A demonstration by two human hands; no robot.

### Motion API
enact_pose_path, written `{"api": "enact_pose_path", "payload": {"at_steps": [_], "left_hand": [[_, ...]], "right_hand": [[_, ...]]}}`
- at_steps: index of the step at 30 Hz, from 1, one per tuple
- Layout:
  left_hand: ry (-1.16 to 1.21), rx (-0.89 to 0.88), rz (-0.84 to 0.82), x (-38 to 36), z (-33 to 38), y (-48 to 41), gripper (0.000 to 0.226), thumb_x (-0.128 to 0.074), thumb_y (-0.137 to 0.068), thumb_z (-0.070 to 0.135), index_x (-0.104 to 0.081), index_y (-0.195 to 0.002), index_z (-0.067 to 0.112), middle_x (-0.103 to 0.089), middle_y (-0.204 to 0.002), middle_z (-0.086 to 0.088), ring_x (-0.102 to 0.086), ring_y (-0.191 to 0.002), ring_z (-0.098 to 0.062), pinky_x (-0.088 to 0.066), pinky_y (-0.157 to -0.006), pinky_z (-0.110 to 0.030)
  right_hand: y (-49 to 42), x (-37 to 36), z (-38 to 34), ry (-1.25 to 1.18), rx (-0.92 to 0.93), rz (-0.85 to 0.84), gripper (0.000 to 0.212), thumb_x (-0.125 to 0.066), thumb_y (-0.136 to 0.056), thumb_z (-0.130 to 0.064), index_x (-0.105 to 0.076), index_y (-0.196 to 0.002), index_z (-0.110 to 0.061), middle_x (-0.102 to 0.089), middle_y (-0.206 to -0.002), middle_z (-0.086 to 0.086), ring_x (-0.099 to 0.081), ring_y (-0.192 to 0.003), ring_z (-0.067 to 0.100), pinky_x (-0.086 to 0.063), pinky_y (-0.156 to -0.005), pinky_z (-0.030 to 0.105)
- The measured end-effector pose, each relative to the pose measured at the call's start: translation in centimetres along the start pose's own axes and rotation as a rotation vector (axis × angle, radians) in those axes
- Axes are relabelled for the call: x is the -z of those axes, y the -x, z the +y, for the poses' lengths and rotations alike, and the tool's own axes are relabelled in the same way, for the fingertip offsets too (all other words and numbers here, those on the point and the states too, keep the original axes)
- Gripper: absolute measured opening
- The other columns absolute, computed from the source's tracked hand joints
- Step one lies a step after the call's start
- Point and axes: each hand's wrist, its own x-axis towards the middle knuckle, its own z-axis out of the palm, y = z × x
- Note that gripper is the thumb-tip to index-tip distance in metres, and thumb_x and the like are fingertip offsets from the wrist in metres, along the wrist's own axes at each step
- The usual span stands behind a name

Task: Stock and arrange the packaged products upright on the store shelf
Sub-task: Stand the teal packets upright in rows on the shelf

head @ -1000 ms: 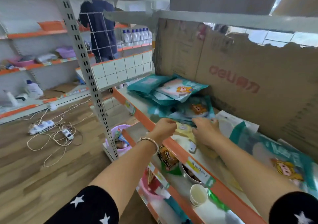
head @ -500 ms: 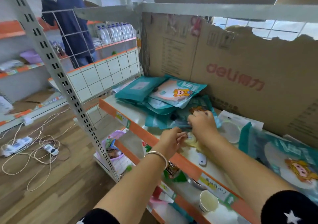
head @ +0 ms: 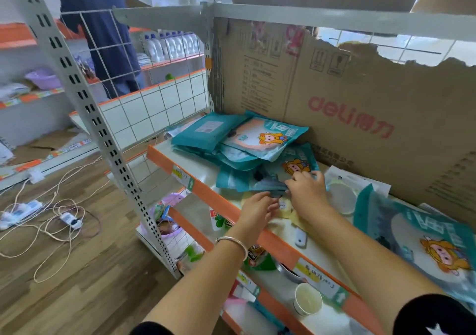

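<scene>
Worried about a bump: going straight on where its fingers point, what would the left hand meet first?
Probably the near edge of the teal packet gripped by the right hand, just ahead of the left hand; depth unclear.

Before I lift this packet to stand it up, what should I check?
1. Right hand grip: ok. Its fingers curl over the near edge of the front packet.
2. Left hand grip: cannot tell. Its fingertips reach the packet's corner, but no clear pinch shows.
3. Packets upright: not ok. The pile lies flat with its packets overlapping.
4. Something to lean packets against: ok. The cardboard stands right behind the pile.
5. Shelf space in front: not ok. A yellow packet lies flat under both hands.
</scene>
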Motion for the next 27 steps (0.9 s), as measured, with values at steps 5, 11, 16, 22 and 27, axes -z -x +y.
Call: {"api": "enact_pose_path", "payload": {"at_steps": [5, 11, 16, 22, 27], "left_hand": [[-0.099, -0.102, -0.044, 0.5, -0.9, 0.1, 0.037, -0.049, -0.091, 0.002, -0.05, -0.128, -0.001, -0.064, -0.108, -0.014, -0.063, -0.092, -0.019, -0.054, -0.083, -0.026], [-0.025, -0.088, -0.064, 0.5, -0.7, 0.1, 0.034, -0.051, -0.092, 0.004, -0.051, -0.125, -0.001, -0.065, -0.101, -0.014, -0.064, -0.087, -0.02, -0.055, -0.083, -0.027], [-0.035, -0.123, -0.096, 0.7, -0.8, 0.3, 0.04, -0.048, -0.092, 0.0, -0.05, -0.131, 0.01, -0.064, -0.088, -0.007, -0.059, -0.078, -0.013, -0.052, -0.077, -0.022], [-0.184, -0.193, -0.121, 1.0, -1.1, 0.4, 0.059, -0.049, -0.092, 0.004, -0.031, -0.143, 0.028, -0.062, -0.106, -0.007, -0.059, -0.089, -0.016, -0.052, -0.081, -0.026], [-0.285, -0.21, -0.09, 1.2, -1.4, 0.2, 0.018, -0.049, -0.09, 0.004, -0.059, -0.101, 0.014, -0.063, -0.109, -0.01, -0.061, -0.094, -0.018, -0.053, -0.083, -0.027]], "right_hand": [[-0.4, 0.9, -0.3, 0.008, 0.016, 0.053, 0.028, -0.048, -0.08, -0.001, -0.061, -0.102, -0.012, -0.058, -0.11, 0.008, -0.049, -0.111, 0.027, -0.023, -0.103, 0.041], [0.3, 0.5, -0.8, 0.033, 0.012, -0.009, 0.025, -0.046, -0.086, -0.018, -0.051, -0.11, -0.017, -0.053, -0.117, 0.004, -0.044, -0.114, 0.023, -0.024, -0.101, 0.042], [0.6, -0.3, -0.6, 0.037, 0.017, 0.044, 0.026, -0.049, -0.09, -0.033, -0.047, -0.113, -0.021, -0.05, -0.115, 0.003, -0.045, -0.11, 0.024, -0.03, -0.095, 0.043], [0.1, 0.3, -0.6, 0.012, 0.062, 0.116, 0.027, -0.072, -0.053, 0.002, -0.062, -0.074, -0.012, -0.063, -0.075, 0.008, -0.061, -0.076, 0.03, -0.044, -0.077, 0.042], [0.1, 0.2, -0.7, 0.059, 0.032, 0.03, 0.022, -0.051, -0.085, -0.015, -0.05, -0.107, -0.017, -0.054, -0.112, 0.003, -0.048, -0.108, 0.024, -0.03, -0.096, 0.042]]}}
